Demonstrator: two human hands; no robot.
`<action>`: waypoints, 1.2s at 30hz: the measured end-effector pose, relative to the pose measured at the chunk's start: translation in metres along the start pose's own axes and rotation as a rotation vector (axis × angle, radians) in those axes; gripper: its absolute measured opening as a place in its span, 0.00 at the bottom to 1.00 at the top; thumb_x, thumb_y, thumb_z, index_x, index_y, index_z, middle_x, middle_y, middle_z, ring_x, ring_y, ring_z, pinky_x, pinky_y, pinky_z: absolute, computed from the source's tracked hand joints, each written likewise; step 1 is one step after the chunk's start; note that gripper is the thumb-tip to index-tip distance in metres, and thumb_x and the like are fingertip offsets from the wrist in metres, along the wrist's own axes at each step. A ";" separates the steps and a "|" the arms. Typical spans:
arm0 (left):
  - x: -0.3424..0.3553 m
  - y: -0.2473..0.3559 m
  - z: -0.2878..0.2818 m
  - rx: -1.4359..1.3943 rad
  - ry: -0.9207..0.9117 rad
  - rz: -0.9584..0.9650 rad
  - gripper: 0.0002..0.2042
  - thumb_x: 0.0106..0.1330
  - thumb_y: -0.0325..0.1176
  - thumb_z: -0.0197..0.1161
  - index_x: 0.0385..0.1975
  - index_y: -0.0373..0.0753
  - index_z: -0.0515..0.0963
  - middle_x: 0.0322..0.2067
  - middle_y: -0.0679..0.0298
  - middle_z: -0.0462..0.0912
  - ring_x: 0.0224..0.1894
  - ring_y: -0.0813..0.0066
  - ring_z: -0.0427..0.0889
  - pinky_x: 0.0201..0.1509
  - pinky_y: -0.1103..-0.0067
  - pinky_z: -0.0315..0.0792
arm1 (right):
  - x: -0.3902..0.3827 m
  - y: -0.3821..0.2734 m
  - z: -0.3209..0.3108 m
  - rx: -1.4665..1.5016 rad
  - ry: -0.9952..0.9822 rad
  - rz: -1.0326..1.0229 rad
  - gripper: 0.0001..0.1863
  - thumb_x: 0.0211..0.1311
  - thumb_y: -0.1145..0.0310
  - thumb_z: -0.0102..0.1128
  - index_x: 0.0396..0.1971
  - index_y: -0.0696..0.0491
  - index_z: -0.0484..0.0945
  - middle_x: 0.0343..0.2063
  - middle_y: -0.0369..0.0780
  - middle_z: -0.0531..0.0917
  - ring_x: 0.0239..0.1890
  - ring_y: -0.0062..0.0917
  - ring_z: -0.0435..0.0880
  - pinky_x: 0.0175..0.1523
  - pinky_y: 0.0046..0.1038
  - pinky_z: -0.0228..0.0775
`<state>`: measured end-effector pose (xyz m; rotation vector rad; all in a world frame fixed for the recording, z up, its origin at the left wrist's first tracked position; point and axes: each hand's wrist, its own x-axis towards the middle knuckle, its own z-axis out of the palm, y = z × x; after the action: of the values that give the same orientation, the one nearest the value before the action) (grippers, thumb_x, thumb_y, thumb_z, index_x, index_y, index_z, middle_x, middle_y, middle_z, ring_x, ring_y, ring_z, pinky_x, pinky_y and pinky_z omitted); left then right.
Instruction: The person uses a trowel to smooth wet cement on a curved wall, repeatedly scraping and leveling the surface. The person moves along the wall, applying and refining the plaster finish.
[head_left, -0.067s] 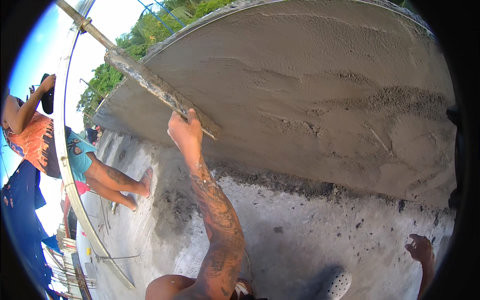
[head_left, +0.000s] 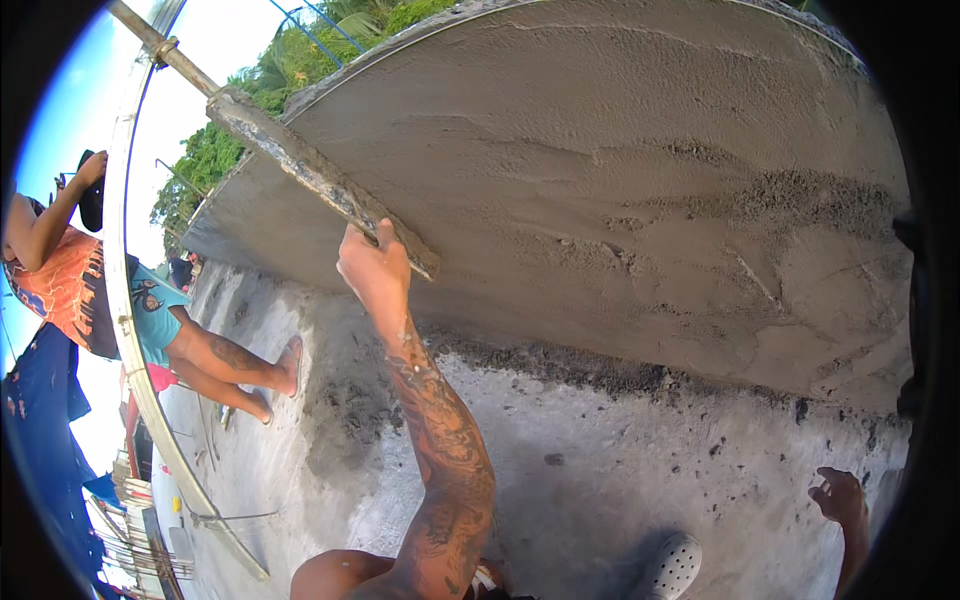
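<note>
My left hand [head_left: 375,260] grips the lower end of a long, mortar-smeared straight bar [head_left: 290,160], which rises diagonally to the upper left. Its lower end is against a wall of wet grey plaster [head_left: 640,180], smoother on the left and rough with ridges and pitted patches on the right. My right hand [head_left: 835,490] is at the lower right, near the wall's foot, with fingers apart and slightly curled, holding nothing. A white perforated clog [head_left: 675,568] shows on my foot below.
A co-worker [head_left: 65,270] in orange top and turquoise shorts stands at left, holding a dark object, behind an upright pale pole [head_left: 125,280]. The concrete floor [head_left: 590,480] has mortar crumbs along the wall. Blue tarp [head_left: 40,420], rods and trees are beyond.
My left hand and the bar's lower end have shifted very slightly right and down along the wall. My right hand shows little movement.
</note>
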<state>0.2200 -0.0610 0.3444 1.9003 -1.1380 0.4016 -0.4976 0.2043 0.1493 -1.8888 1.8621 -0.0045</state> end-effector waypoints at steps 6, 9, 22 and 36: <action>-0.092 0.061 0.031 -0.210 -0.002 0.018 0.07 0.65 0.27 0.64 0.33 0.29 0.75 0.25 0.47 0.81 0.33 0.40 0.82 0.37 0.58 0.73 | 0.002 -0.013 -0.003 -0.053 -0.116 0.088 0.25 0.53 0.60 0.72 0.50 0.57 0.81 0.31 0.45 0.88 0.34 0.38 0.88 0.43 0.38 0.79; -0.140 0.081 0.047 -0.237 -0.093 -0.028 0.07 0.67 0.26 0.62 0.37 0.28 0.75 0.29 0.46 0.81 0.34 0.40 0.82 0.36 0.59 0.74 | 0.008 -0.026 -0.008 -0.024 -0.135 0.133 0.26 0.54 0.59 0.72 0.51 0.56 0.80 0.32 0.45 0.88 0.35 0.38 0.88 0.44 0.38 0.79; -0.323 0.137 0.093 -0.443 -0.388 0.044 0.10 0.71 0.29 0.59 0.40 0.26 0.74 0.34 0.45 0.80 0.32 0.45 0.84 0.31 0.63 0.79 | -0.001 -0.053 -0.018 -0.089 -0.176 0.161 0.26 0.57 0.55 0.71 0.52 0.53 0.81 0.36 0.45 0.89 0.39 0.38 0.88 0.48 0.38 0.79; -0.112 0.138 -0.012 -0.187 -0.075 0.098 0.10 0.73 0.31 0.56 0.38 0.27 0.75 0.27 0.50 0.82 0.24 0.57 0.84 0.30 0.63 0.74 | -0.019 -0.018 -0.007 -0.093 -0.096 0.187 0.25 0.57 0.55 0.72 0.51 0.51 0.81 0.33 0.44 0.88 0.38 0.38 0.88 0.46 0.37 0.80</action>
<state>0.0475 -0.0181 0.3501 1.7136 -1.2757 0.2692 -0.4842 0.2186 0.1681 -1.7350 1.9954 0.2343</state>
